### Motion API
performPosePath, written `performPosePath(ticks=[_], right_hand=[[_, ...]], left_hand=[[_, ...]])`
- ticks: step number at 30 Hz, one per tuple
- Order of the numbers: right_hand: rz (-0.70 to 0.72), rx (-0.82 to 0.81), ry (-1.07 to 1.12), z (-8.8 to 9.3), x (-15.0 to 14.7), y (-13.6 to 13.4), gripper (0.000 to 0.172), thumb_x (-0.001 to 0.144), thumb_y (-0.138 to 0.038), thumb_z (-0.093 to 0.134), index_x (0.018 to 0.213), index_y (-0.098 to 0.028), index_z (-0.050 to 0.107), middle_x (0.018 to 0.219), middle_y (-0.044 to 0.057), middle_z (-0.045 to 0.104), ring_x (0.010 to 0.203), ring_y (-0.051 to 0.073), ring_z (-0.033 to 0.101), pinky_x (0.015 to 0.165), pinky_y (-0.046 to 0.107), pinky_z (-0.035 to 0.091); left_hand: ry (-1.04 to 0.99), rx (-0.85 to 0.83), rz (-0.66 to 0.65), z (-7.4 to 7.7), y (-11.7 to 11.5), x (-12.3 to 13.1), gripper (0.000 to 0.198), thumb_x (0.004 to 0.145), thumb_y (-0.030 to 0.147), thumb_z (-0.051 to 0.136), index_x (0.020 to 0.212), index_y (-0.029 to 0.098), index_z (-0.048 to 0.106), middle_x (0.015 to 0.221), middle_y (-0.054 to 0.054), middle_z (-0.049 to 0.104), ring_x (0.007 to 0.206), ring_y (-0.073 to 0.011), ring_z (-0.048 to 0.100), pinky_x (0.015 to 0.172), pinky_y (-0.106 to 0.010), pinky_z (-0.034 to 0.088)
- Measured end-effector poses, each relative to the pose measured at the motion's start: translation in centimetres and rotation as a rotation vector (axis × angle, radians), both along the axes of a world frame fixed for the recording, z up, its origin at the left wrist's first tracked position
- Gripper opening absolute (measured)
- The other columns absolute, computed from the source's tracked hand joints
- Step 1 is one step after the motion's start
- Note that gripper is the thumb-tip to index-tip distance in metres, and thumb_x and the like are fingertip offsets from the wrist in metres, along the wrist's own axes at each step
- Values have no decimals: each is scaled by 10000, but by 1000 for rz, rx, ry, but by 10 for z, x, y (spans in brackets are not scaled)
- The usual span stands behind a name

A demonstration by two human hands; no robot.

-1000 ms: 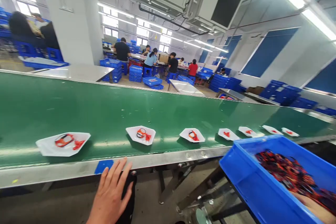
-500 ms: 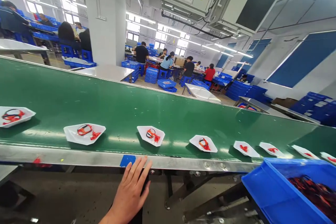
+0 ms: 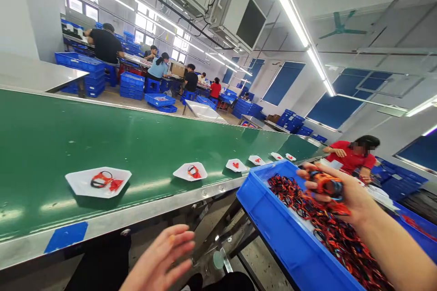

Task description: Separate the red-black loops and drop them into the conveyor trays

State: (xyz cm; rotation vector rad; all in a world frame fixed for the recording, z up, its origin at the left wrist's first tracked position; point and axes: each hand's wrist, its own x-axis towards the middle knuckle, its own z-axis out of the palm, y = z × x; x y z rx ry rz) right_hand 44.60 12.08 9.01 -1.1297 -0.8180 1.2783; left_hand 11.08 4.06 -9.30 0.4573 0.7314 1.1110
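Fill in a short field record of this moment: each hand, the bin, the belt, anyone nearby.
Right hand: closed on a clump of orange and black parts, raised over the blue bin.
Left hand: open, empty, below the belt's metal edge; blurred.
Bin contents: a heap of tangled pieces in orange and black.
Conveyor belt: green, carrying a row of white trays, each with a few orange pieces.
Nearby: a person in a red shirt beyond the bin.

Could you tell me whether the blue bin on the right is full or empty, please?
Partly full: the bin holds a heap of red-and-black parts below its rim; the right hand grips a few.
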Motion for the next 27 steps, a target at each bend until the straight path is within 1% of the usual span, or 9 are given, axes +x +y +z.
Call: performPosePath(ticks=[2, 4, 5, 8, 10, 12, 15, 19, 27], right_hand=[[223, -14, -16, -13, -50, -10, 189, 852, -321, 507, 860, -187, 640, 774, 56, 654, 470, 74, 537, 350, 161, 195], [509, -69, -131, -46, -108, -23, 230, 844, -391, 482, 810, -201, 608, 625, 3, 590, 368, 85, 449, 330, 187, 267], [558, -2, -242, -69, -136, -30, 242, 849, -402, 460, 824, -204, 598, 626, 2, 580, 397, 105, 476, 355, 211, 331], [335, 429, -720, -144, -207, -55, 140, 793, -268, 507, 879, -206, 599, 817, 40, 605, 716, 195, 602, 623, 313, 474], [231, 531, -919, -185, -240, -72, 192, 775, -218, 487, 944, -213, 578, 870, 52, 594, 742, 218, 598, 654, 348, 468], [177, 533, -1013, -211, -261, -89, 228, 758, -196, 493, 975, -223, 558, 876, 54, 589, 730, 231, 591, 640, 364, 462], [200, 527, -1059, -225, -274, -108, 301, 744, -232, 568, 1043, -229, 543, 944, 67, 599, 824, 266, 575, 715, 416, 458], [296, 453, -1065, -226, -268, -119, 399, 748, -282, 631, 1128, -233, 520, 1077, 81, 588, 940, 285, 532, 812, 462, 426], [324, 331, -897, -241, -254, -123, 324, 791, -145, 538, 1099, -245, 545, 1073, 42, 603, 979, 217, 533, 855, 380, 425]], left_hand=[[-201, -140, -148, 21, 3, 26, 566, 761, 543, 515, 1197, 183, 532, 1256, -152, 558, 1191, -333, 471, 955, -491, 405], [-325, -194, -157, 33, 5, 42, 576, 779, 547, 486, 1242, 206, 504, 1233, -152, 574, 1145, -334, 514, 907, -514, 428], [-359, -209, -127, 33, 4, 46, 552, 784, 523, 494, 1239, 210, 509, 1194, -149, 599, 1106, -330, 544, 879, -509, 446], [-343, -306, 96, 12, 0, 40, 405, 764, 347, 585, 1134, 183, 583, 970, -106, 687, 954, -284, 626, 798, -406, 502], [-270, -407, 265, -14, -6, 26, 347, 726, 248, 623, 1066, 179, 617, 827, -54, 699, 847, -246, 655, 741, -330, 520], [-203, -452, 400, -40, -16, 10, 339, 720, 183, 605, 1058, 202, 621, 781, -17, 697, 758, -215, 664, 686, -302, 530], [-163, -482, 479, -63, -31, -9, 253, 739, 133, 563, 963, 221, 644, 701, 19, 681, 618, -157, 640, 588, -254, 521], [-229, -578, 326, -69, -42, -19, 56, 746, 183, 607, 729, 161, 656, 603, -19, 650, 539, -154, 602, 533, -267, 505], [-370, -616, 151, -81, -48, -18, 141, 751, 267, 638, 761, 131, 671, 735, -60, 690, 699, -184, 630, 710, -320, 512]])
